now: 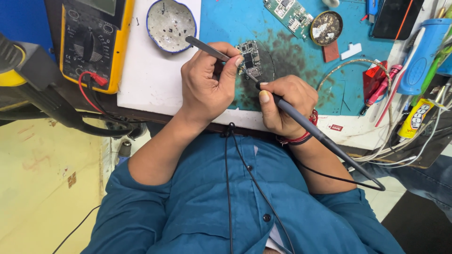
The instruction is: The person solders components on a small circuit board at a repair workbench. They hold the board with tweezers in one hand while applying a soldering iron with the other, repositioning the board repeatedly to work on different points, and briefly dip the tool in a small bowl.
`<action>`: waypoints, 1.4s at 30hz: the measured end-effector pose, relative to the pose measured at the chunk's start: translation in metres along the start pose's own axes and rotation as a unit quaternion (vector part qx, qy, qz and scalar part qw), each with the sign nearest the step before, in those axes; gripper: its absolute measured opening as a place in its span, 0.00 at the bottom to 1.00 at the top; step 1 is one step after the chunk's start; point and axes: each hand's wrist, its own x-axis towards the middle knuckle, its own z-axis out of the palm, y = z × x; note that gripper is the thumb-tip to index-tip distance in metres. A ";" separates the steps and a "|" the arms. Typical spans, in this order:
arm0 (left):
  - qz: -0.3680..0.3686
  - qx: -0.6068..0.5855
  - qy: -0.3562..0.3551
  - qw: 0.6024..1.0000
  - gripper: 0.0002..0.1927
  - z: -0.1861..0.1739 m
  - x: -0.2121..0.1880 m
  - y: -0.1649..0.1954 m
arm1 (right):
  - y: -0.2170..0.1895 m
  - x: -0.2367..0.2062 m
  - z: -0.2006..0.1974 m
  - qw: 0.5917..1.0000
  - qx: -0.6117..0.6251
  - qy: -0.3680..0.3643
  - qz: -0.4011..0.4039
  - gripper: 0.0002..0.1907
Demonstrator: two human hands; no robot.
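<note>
Gripping a pair of slim grey metal tweezers (207,47) in the left hand (207,82), fingers (233,70) clamped together around the shaft, tips angling down onto the small dark circuit board (249,59). Pinching a black pencil-shaped soldering iron (301,120) in the right hand (287,106), fingers closed on the barrel near its front, point meeting the lower edge of the same board; probably touching, though the exact contact is too small to tell. Lying on a scorched, blackened patch of the blue work mat (226,21), that board sits between the two hands and well in from the near edge of the desk (155,80).

Resting both wrists right at the near edge, leaving little room toward the body. Crowding the left: a yellow and black multimeter (94,40) with a red lead, standing just beside the white slab. Sitting just above the left hand, a shallow white dish with a blue rim (170,23), speckled with tiny parts. Filling the far side: a green circuit board (292,14) and a round dirty tin (326,27). Cluttering the right margin: tubes, pens and looping wires (376,70). Trailing off the desk edge over the teal shirt, the iron's black cord (339,176).
</note>
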 end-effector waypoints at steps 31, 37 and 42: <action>0.000 0.004 -0.005 1.000 0.03 0.001 0.001 -0.001 | -0.001 0.002 -0.002 1.000 0.003 -0.007 -0.001 0.03; 0.001 0.002 -0.003 1.000 0.04 0.002 0.002 -0.002 | 0.001 0.000 -0.001 1.000 -0.006 -0.004 0.009 0.03; 0.000 -0.001 0.001 1.000 0.03 0.002 0.001 -0.005 | 0.004 -0.004 -0.001 1.000 0.007 0.023 0.013 0.04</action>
